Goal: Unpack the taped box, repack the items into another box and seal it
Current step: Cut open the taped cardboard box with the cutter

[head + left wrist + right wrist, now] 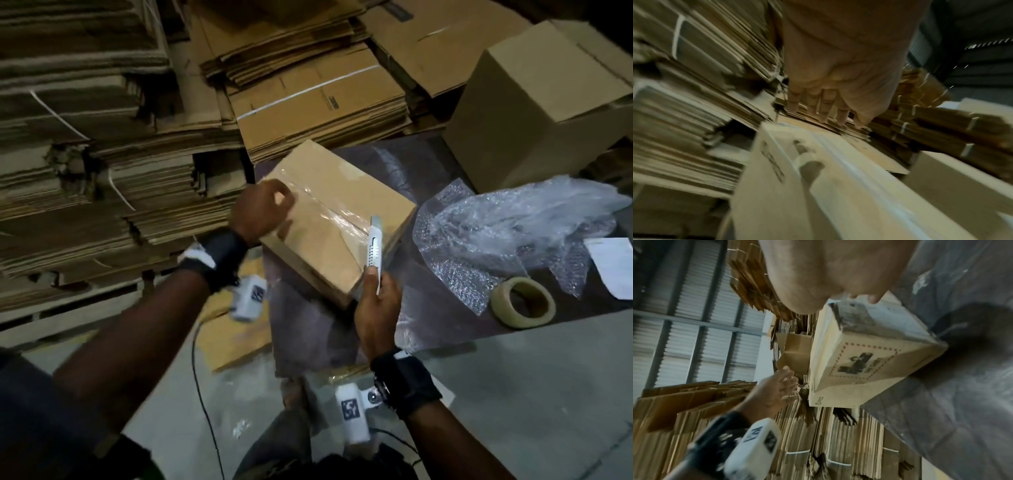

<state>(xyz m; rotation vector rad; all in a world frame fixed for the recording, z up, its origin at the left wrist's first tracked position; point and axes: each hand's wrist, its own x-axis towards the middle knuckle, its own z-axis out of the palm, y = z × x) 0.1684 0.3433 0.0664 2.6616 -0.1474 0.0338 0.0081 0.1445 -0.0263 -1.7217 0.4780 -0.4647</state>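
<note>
Right hand (pixel 375 301) grips the cutter (pixel 373 250), blade at the box's (pixel 329 219) near tape end; the seam runs away toward the left hand (pixel 260 209), open above the lid.

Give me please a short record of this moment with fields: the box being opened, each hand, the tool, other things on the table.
box: taped box on the table, clear tape over its top seam, flaps closed
left hand: left hand over the box's far-left corner, fingers spread
right hand: right hand grips the utility knife
tool: utility knife, tip near the box's tape
others: bubble wrap, tape roll, second box, paper sheet
</note>
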